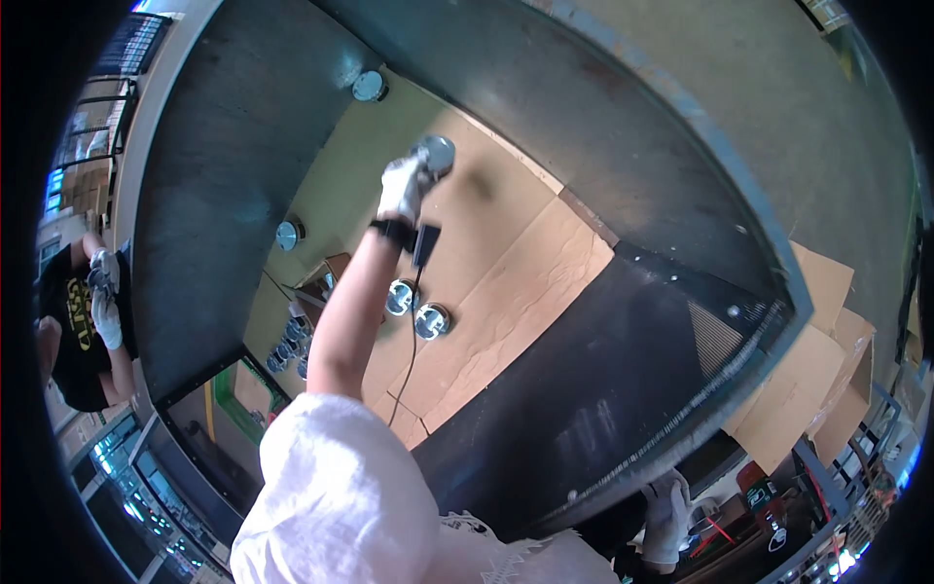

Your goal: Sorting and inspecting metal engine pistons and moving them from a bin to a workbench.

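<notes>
My white-gloved left hand (401,187) grips one round silver metal piston (439,155), best carried clear of the dark metal right wall (603,117).

The left hand (401,187) hid part of its metal disc (441,154). Below the hand, its forearm (350,316) partly covered a brown box (337,264).

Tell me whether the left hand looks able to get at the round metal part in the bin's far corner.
Probably yes: nothing visible stands between the gloved left hand and that corner part, though the round part in its grip may hinder grasping.
</notes>
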A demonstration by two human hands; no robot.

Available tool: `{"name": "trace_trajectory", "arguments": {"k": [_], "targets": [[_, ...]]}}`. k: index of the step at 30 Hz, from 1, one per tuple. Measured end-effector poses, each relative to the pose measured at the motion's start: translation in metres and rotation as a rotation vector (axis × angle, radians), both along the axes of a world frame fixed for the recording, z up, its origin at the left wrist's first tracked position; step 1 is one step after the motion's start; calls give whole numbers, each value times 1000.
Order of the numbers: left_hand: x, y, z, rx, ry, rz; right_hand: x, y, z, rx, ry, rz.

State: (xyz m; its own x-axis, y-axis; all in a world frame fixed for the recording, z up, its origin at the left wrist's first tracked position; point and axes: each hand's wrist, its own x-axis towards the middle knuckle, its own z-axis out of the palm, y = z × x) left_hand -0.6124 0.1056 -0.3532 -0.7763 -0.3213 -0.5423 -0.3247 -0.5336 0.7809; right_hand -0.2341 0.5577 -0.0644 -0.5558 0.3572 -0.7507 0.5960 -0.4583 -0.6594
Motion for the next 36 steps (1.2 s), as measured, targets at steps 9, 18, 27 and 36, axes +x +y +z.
{"name": "trace_trajectory", "arguments": {"k": [9, 18, 27, 36], "targets": [[190, 50, 302, 128, 85, -406, -7, -38, 62, 57, 305, 386], [302, 126, 453, -246, 300, -771, 12, -89, 126, -192, 704, 506], [401, 225, 487, -302, 347, -832, 66, -54, 141, -202, 738, 189], [409, 240, 471, -292, 338, -1213, 64, -16, 175, 386, 834, 625]]}}
